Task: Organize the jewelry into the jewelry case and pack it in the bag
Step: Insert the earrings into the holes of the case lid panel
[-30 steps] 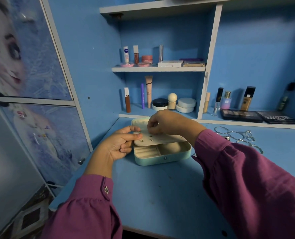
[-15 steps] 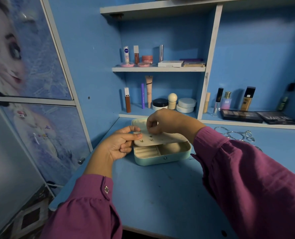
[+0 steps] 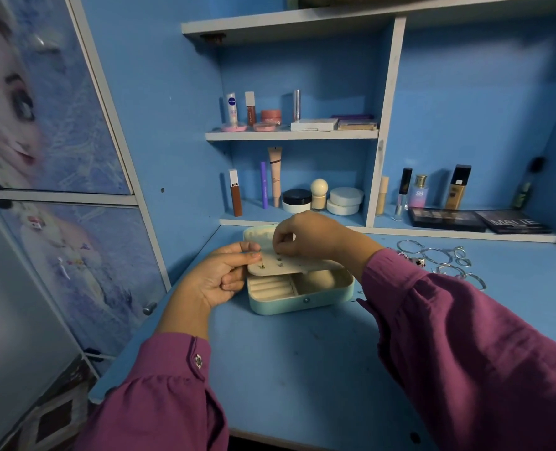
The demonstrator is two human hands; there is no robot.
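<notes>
A mint-green jewelry case (image 3: 302,301) lies open on the blue desk, its cream compartments showing. A cream earring panel (image 3: 289,265) with a few small studs lies across the top of the case. My left hand (image 3: 218,278) pinches the panel's left edge between thumb and fingers. My right hand (image 3: 305,236) hovers over the panel with fingertips pinched together on something too small to tell, probably an earring. Silver bangles and rings (image 3: 439,258) lie loose on the desk to the right of the case. No bag is in view.
Shelves behind the case hold cosmetics: tubes, jars (image 3: 297,200), bottles and two dark palettes (image 3: 445,219). A printed cabinet door (image 3: 58,157) stands at the left. The blue desk (image 3: 302,369) stretches toward me in front of the case.
My right hand has shifted slightly left and lower over the earring panel. My left hand keeps its hold on the panel's edge.
</notes>
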